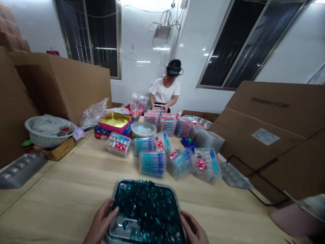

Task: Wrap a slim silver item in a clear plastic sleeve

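Note:
A metal tray (117, 229) full of small teal wrapped pieces (148, 206) sits on the wooden table right in front of me. My left hand (101, 222) grips the tray's left rim, thumb over the edge. At the right rim, my right hand (194, 228) holds the tray with curled fingers. Beyond the tray stand several clear plastic boxes (152, 164) packed with blue and red items.
Another person (165, 89) in a white shirt works at the table's far end behind stacked clear boxes (167, 123). Large cardboard boxes flank the left (63, 84) and right (274, 135). A white basin (49, 130), a yellow-lined tin (115, 122) and grey moulded trays (19, 169) stand on the left.

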Tool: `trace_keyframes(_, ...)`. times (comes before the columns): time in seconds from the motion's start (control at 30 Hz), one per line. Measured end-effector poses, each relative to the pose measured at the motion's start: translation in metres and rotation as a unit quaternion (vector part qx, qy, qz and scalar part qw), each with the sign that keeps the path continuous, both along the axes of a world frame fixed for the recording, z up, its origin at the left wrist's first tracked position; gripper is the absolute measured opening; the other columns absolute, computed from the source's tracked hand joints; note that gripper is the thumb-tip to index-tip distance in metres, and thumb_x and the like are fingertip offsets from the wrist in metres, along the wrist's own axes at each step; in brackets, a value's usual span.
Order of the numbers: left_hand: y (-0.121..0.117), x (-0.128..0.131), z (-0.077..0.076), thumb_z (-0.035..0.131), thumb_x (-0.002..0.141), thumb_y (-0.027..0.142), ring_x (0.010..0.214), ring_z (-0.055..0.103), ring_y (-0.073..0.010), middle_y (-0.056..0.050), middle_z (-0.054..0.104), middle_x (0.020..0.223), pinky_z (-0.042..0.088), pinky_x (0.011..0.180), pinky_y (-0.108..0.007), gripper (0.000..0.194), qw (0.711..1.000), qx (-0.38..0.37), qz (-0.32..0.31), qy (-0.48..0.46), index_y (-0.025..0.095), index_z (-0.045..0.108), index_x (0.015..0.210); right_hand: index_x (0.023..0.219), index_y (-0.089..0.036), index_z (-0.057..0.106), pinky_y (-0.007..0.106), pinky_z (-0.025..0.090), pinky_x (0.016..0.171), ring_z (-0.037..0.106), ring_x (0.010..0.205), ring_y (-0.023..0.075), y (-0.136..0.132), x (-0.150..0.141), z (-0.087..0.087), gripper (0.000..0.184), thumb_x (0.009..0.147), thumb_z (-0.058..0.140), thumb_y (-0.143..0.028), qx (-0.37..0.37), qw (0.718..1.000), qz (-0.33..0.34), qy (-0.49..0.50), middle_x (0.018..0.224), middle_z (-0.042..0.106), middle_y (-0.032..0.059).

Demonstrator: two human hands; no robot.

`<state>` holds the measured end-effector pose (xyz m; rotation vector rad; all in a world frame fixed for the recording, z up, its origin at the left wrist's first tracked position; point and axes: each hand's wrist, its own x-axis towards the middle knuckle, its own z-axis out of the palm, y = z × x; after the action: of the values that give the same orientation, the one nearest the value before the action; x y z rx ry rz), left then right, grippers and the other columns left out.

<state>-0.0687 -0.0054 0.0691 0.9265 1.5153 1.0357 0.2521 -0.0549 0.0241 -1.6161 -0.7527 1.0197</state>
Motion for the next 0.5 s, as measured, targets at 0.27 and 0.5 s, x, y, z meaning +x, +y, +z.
trace_keyframes(0.27,0.020,-0.005,-0.030,0.077,0.049,0.057,0.115,0.056,-0.0311,-0.013,0.068,0.110,0.045,0.100,-0.038,0.065,0.997,0.026,-0.002,-0.069,0.015,0.064,0.097,0.093,-0.015,0.068,0.031,0.057,0.077,0.065,0.097,0.0300,0.012,-0.024,-0.020,0.059,0.056,0.071,-0.060,0.024,0.993,-0.113,-0.001,0.095,0.074,0.0088)
trace_keyframes(0.5,0.025,0.012,-0.045,0.068,0.060,0.060,0.118,0.052,-0.0308,-0.016,0.061,0.120,0.040,0.102,-0.039,0.070,0.998,0.043,-0.046,-0.020,0.011,0.059,0.109,0.097,-0.014,0.065,0.035,0.053,0.090,0.060,0.108,0.0326,0.020,-0.008,-0.029,0.064,0.055,0.068,-0.062,0.024,0.988,-0.139,-0.062,0.108,0.069,0.0129)
